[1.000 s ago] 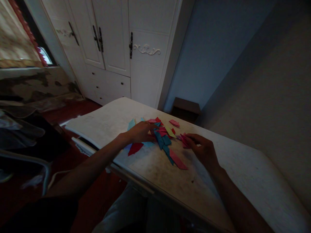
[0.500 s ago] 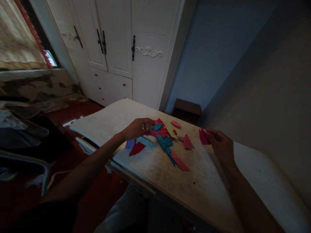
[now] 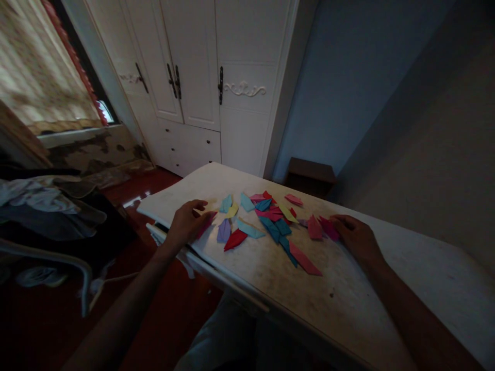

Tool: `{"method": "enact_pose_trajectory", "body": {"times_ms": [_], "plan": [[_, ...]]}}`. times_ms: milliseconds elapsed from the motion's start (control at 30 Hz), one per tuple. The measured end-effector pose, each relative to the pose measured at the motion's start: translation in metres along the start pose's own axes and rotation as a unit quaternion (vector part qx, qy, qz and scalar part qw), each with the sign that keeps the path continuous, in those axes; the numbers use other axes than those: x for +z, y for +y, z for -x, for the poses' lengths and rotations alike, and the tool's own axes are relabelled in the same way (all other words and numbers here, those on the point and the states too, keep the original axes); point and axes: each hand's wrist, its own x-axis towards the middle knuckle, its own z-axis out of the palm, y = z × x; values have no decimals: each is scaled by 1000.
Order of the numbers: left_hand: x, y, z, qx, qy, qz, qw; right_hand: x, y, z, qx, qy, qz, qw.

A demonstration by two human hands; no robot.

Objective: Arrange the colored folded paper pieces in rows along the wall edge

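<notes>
While both hands rest on table, paper pieces lie loose.

A person sits at a pale, worn table on which folded paper pieces in red, pink, blue, teal, yellow and purple lie scattered, some overlapping. The left hand rests near the table's left edge with its fingers on a dark red piece, just beside a purple piece and a red one, while the right hand lies flat at the right end of the scatter, its fingertips touching a magenta piece. Behind the table stand a white wardrobe with dark handles and a small dark stool against a blue wall.
</notes>
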Motion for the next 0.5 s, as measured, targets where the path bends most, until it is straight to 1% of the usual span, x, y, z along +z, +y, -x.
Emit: {"method": "enact_pose_trajectory", "body": {"times_ms": [67,100,167,233,333,433,500], "plan": [[4,1,7,15,31,-47,998,3,0,0,15,-19,-45,999],[6,5,12,20,44,-52,997,5,0,1,29,-29,-71,997],[11,15,22,26,47,-35,998,7,-1,2,54,-45,-112,991],[14,24,33,41,28,-1,999,9,-2,5,59,-54,-122,989],[16,32,45,74,-16,82,994,12,-6,8,43,-74,-92,992],[17,31,43,92,-28,156,983,19,-11,12,15,-102,-76,992],[20,28,35,121,-34,146,981,25,-15,15,5,-122,-100,987]]}}
